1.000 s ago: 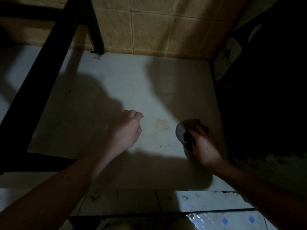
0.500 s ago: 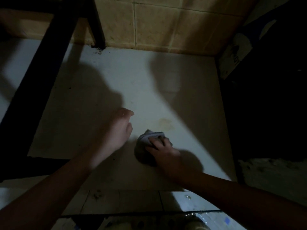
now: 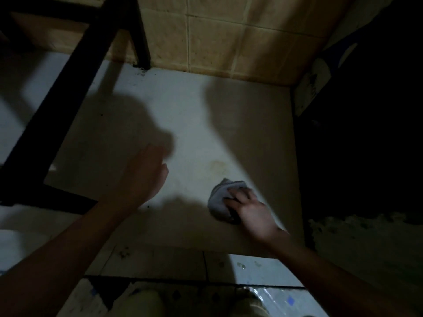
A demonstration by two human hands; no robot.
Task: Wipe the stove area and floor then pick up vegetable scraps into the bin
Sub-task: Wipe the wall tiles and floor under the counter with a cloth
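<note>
At the near right of the pale surface (image 3: 194, 115), the right hand (image 3: 250, 212) grips a bunched grey cloth (image 3: 219, 199), its fingers curled over the top and pressing the cloth down on the surface. Cloth position: just short of a faint yellowish stain (image 3: 217, 167), not touching it. Left hand (image 3: 143, 177) position: held over the surface to the left of the cloth, well apart from it, fingers close together, holding nothing; blur hides finer detail. A black frame (image 3: 68, 106) crosses the left side. A tan tiled wall (image 3: 217, 37) bounds the far edge. Right side: dark, contents cannot be told
</note>
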